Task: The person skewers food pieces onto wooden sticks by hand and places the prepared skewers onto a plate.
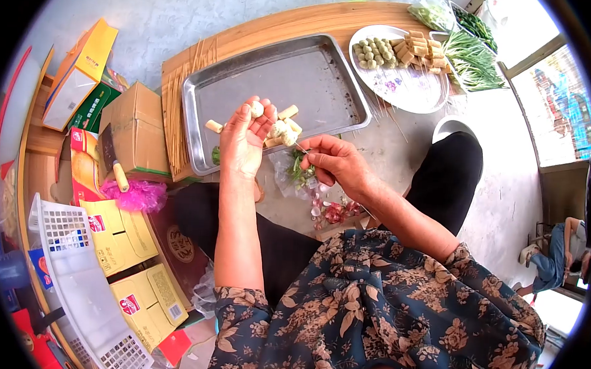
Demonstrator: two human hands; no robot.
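The left hand (245,139) is raised palm up over the metal tray (267,71), fingers curled around one pale green ball (256,109), while the right hand (336,161), reaching in from the other side, pinches the end of a thin skewer (302,147) between thumb and forefinger. On the skewer's far end, above the tray's near edge, sits a cluster of pale balls (284,132), at least two, with several beige tube-shaped pieces (289,111) beside it, one lying apart to the left. The left fingers partly cover the cluster, so neither balls nor tubes can be counted exactly.
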